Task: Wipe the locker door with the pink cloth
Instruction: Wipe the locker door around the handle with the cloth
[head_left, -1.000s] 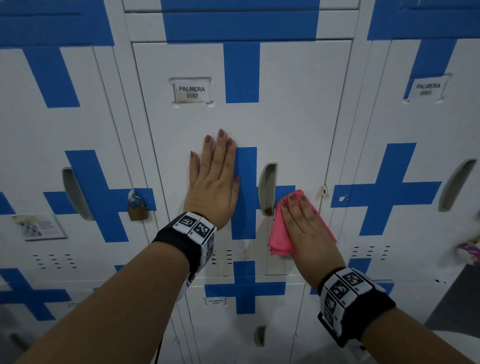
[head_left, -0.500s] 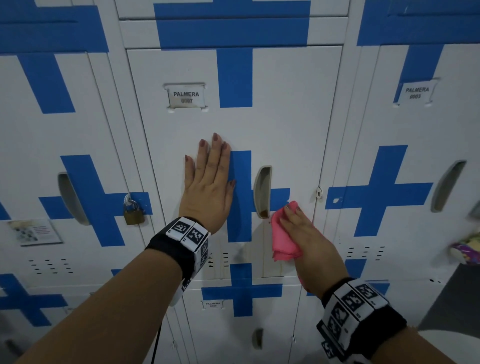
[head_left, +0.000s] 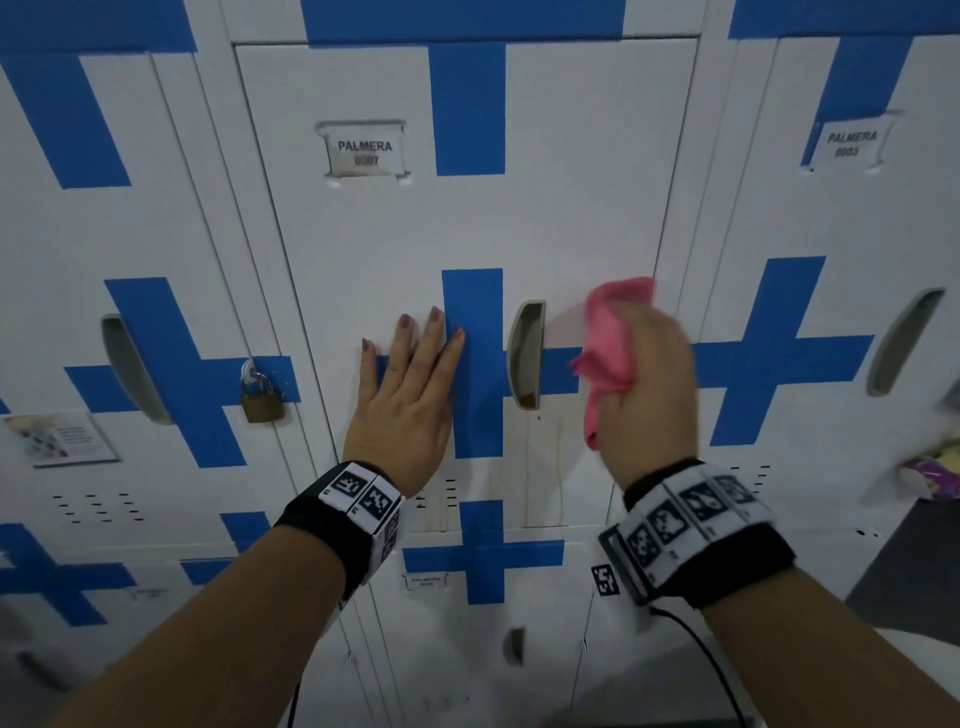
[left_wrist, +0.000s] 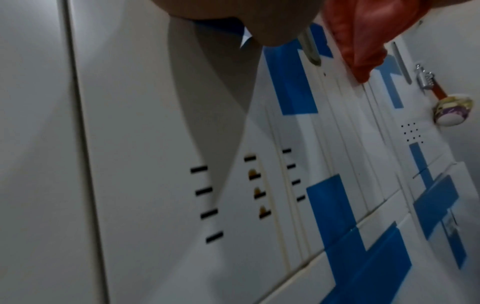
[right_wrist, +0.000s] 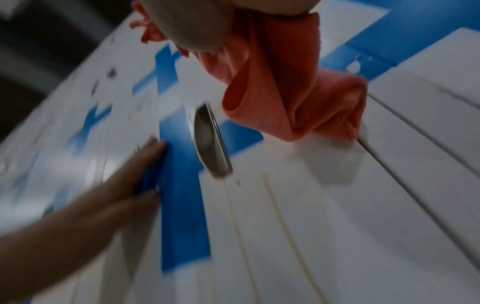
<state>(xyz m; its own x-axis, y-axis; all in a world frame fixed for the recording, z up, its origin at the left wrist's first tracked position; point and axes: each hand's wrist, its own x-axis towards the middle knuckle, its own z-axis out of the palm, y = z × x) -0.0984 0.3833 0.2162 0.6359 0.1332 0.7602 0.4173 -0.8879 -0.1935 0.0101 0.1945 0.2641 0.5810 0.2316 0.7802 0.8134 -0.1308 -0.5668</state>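
The white locker door (head_left: 571, 218) with blue cross stripes and a "PALMERA 0007" label fills the head view. My left hand (head_left: 410, 395) lies flat on it, fingers straight, just left of the vertical blue stripe. To the right of the recessed handle (head_left: 525, 353), my right hand (head_left: 649, 395) grips the bunched pink cloth (head_left: 610, 338) at the door's right edge, blurred by motion. In the right wrist view the cloth (right_wrist: 285, 92) hangs folded from my palm, its end close to the door. Its edge (left_wrist: 363, 30) also shows in the left wrist view.
A brass padlock (head_left: 261, 395) hangs on the locker to the left, above a paper sticker (head_left: 57, 439). Yellowish drip stains (head_left: 527, 467) run down below the handle. A colourful keychain (left_wrist: 451, 111) hangs from a locker further right. More lockers sit below.
My right hand has moved up and to the right, from below the handle to beside it. The cloth went from flat under my fingers to bunched. The left hand stayed in place.
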